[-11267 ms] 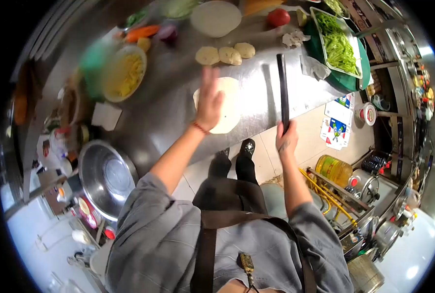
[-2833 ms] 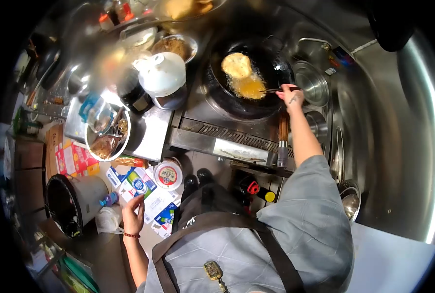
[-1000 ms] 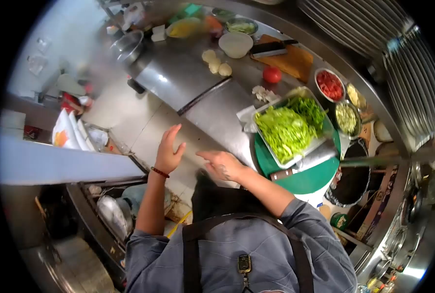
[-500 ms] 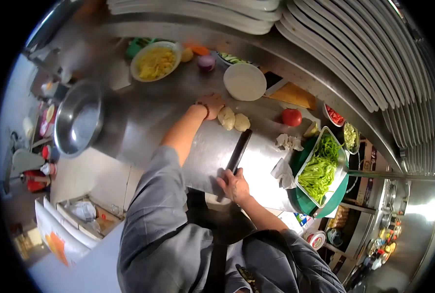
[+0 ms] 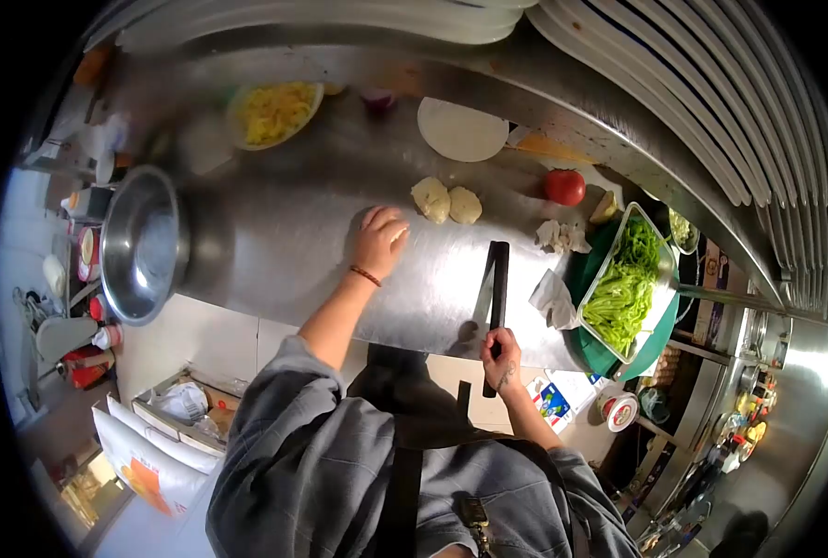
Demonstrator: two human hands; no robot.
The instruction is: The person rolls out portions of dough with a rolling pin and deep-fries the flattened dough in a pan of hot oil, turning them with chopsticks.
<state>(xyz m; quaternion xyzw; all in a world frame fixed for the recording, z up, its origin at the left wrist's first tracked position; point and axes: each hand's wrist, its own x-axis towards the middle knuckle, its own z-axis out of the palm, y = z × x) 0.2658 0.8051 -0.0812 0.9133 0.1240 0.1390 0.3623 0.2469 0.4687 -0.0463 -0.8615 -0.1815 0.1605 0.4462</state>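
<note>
My left hand (image 5: 381, 244) is curled over the steel worktop (image 5: 284, 242), with a bit of a pale dough piece showing among its fingers. Just to the right of it lie two round dough pieces (image 5: 465, 205), side by side and touching. My right hand (image 5: 500, 358) is closed round the lower part of a dark rolling pin (image 5: 499, 288), which points away from me over the worktop's front edge.
At the left sits a steel bowl (image 5: 144, 246). Farther back are a bowl of yellow food (image 5: 277, 113), an onion (image 5: 377, 99) and a white bowl (image 5: 463, 130). A tomato (image 5: 564, 187), crumpled paper (image 5: 553, 299) and a tray of cut greens (image 5: 623, 288) stand right. Plates fill the shelf above.
The view has turned from the stove back to the worktop. My left hand has drawn back from the dough row, where one piece fewer lies. The rolling pin, in my right hand, has shifted right.
</note>
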